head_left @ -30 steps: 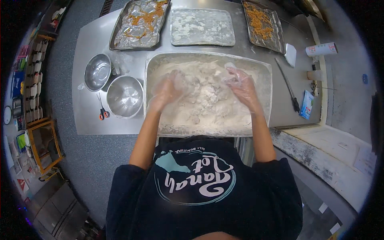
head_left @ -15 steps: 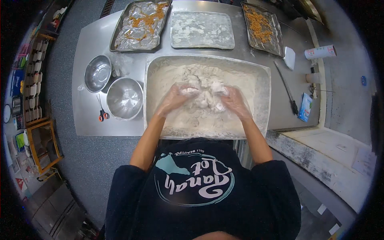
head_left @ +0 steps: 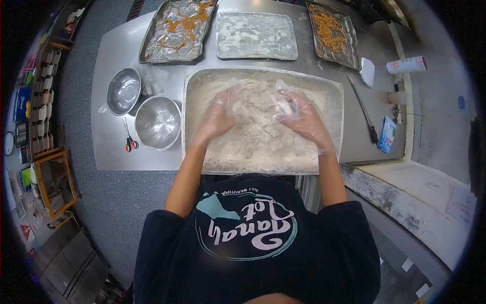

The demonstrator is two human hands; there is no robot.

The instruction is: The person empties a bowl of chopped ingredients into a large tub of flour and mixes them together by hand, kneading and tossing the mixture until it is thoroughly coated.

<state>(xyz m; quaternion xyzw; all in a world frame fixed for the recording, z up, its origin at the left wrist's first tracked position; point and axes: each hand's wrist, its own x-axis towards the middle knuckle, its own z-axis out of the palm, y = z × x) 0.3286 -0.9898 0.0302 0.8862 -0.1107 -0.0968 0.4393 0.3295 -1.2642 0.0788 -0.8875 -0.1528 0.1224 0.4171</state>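
Note:
A large metal pan [head_left: 329, 90] holds a heap of white flour-like powder [head_left: 255, 116], loose and lumpy in the middle. Both my hands wear clear plastic gloves dusted with powder. My left hand [head_left: 221, 112] is at the left of the heap, fingers spread and pointing away from me. On the heap's right side, my right hand [head_left: 304, 117] faces it, thumb apart from the curved fingers. No lump shows in either hand, though the fingertips partly blend with the powder. Whether anything lies under the powder I cannot tell.
Left of the pan are two steel bowls [head_left: 158, 123], scissors [head_left: 130, 139] and crumpled clear plastic [head_left: 156, 78]. Beyond stand a foil-lined tray [head_left: 177, 30] with orange-brown crumbs, a powdered tray [head_left: 256, 35] and another crumb-strewn tray [head_left: 331, 33]. A rod-like tool [head_left: 364, 111] and blue packet [head_left: 387, 134] lie right.
My hands have opened and moved apart, slightly away from me. The white powdery lumps they held are gone from them, and the heap between lies lower and flatter.

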